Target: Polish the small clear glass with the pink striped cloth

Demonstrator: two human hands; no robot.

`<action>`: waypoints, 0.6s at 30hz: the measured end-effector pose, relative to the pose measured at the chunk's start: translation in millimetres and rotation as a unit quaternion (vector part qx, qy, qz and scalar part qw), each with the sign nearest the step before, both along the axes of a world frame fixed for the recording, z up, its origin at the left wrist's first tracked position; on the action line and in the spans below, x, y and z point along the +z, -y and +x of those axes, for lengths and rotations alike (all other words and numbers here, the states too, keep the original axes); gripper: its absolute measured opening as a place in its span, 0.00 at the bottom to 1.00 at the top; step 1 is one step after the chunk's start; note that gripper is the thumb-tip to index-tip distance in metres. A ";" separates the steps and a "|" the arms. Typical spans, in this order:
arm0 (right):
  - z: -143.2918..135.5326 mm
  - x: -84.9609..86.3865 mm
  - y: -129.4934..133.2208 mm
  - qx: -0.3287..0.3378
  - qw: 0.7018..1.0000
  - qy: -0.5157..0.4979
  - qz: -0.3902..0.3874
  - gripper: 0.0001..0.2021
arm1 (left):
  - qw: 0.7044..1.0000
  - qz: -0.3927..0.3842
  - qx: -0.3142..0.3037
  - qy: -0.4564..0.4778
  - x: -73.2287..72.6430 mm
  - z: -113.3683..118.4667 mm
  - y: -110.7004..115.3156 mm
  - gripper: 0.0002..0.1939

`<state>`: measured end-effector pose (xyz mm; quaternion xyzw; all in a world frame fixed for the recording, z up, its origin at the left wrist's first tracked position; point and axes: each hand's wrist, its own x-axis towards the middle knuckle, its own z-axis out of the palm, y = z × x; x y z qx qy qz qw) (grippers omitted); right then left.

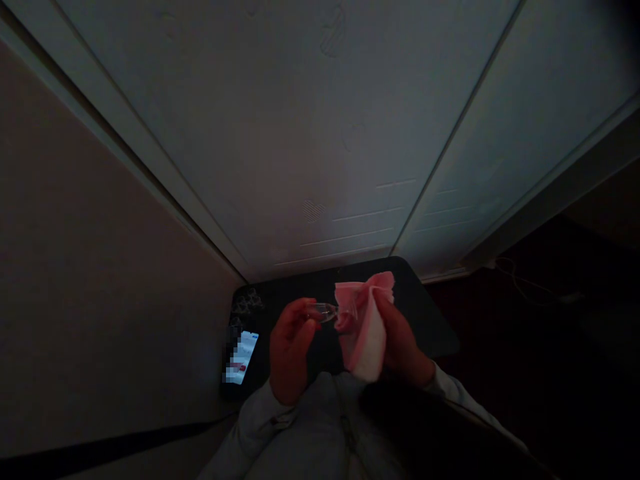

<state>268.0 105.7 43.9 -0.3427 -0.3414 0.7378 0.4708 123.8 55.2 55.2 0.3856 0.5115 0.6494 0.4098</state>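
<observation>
My left hand [291, 343] is closed around one end of a small clear stemmed glass [323, 312], held sideways between thumb and fingers. Its other end meets a pink cloth [357, 330] with a pale underside. The cloth is bunched and hangs down from my right hand [400, 333], whose fingers are wrapped in it and partly hidden. Both hands are above a dark tabletop [425, 313]. The dim light leaves the glass's outline faint.
A lit phone [243, 357] lies at the table's left side. Behind it are several clear patterned objects [247, 302], too dim to name. White panels [320, 167] rise behind the table, and a wall [100, 267] stands close on the left. A thin cable [525, 283] runs at the right.
</observation>
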 end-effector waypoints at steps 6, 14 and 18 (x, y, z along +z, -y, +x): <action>-2.7 10.0 -3.1 -0.036 0.990 -0.108 -0.078 0.19 | 0.999 0.011 -0.030 -0.037 1.5 0.9 2.3 0.12; -12.2 1.3 1.7 0.058 0.997 -0.058 -0.001 0.32 | 0.942 0.063 -0.038 -0.329 9.8 -1.0 -0.5 0.15; -10.7 -3.4 3.0 0.028 0.998 0.014 0.049 0.24 | 0.934 0.074 -0.052 -0.346 10.6 -2.3 -0.8 0.14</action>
